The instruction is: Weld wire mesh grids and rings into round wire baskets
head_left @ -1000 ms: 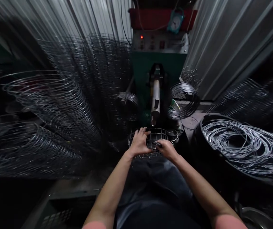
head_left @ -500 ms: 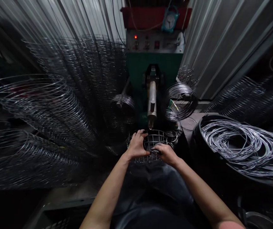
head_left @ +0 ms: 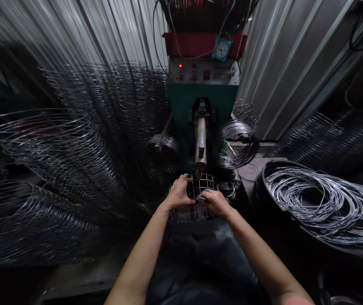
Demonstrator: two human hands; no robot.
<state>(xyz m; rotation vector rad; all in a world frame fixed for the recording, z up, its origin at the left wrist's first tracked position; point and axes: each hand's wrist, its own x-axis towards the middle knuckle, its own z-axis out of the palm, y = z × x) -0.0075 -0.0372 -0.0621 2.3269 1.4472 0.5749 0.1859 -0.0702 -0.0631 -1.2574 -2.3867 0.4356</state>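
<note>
A round wire basket (head_left: 204, 184) sits under the metal electrode arm (head_left: 199, 142) of a green welding machine (head_left: 203, 95). My left hand (head_left: 177, 194) grips the basket's left rim with curled fingers. On the near right of the rim, my right hand (head_left: 215, 201) is closed around the wire. The arm's tip hangs just above the basket's far edge, between my two hands.
Long stacks of wire rings (head_left: 51, 148) fill the left side. A black tub (head_left: 314, 199) of loose wire rings stands at the right. Small bundles of rings (head_left: 238, 142) hang on either side of the machine. A teal clock (head_left: 222, 47) sits on its red top.
The view has tilted down a little, so the machine sits lower in frame. Both hands have kept their grip and the basket has moved slightly towards the electrode arm.
</note>
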